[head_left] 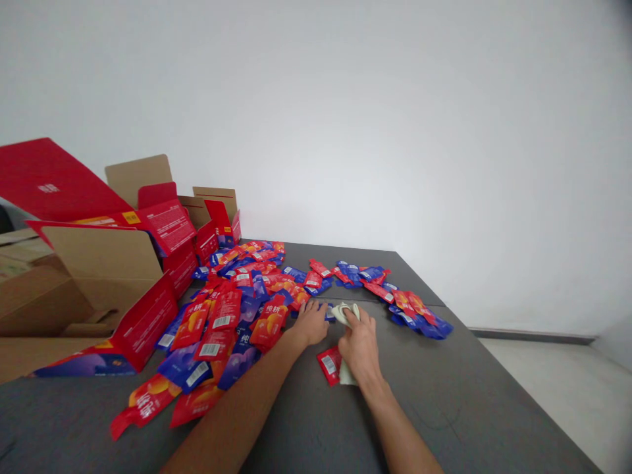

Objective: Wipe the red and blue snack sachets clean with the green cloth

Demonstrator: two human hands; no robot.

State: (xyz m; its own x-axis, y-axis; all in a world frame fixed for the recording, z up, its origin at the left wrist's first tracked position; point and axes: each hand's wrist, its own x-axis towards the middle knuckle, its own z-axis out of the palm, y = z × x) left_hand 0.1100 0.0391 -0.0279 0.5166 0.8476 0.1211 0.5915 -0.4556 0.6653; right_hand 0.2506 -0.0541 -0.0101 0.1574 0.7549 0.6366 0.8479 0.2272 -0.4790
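My right hand (361,342) is closed around a white cloth (348,312). A fold of the cloth sticks out above the fingers and its lower end hangs below the palm. Just left of it, my left hand (313,322) has its bent fingers on a small blue pouch (329,313) lying on the table, holding it down; part of that pouch is hidden by both hands. Close to the right wrist lies a red pouch (328,366) with a white barcode label, its right side partly covered by the cloth and hand.
A large heap of red and blue pouches (224,313) spreads over the left of the dark table (419,401). Another line of pouches (365,275) runs along the back right. Open red cartons (145,316) stand at the left, flaps raised. A white wall (370,131) rises behind.
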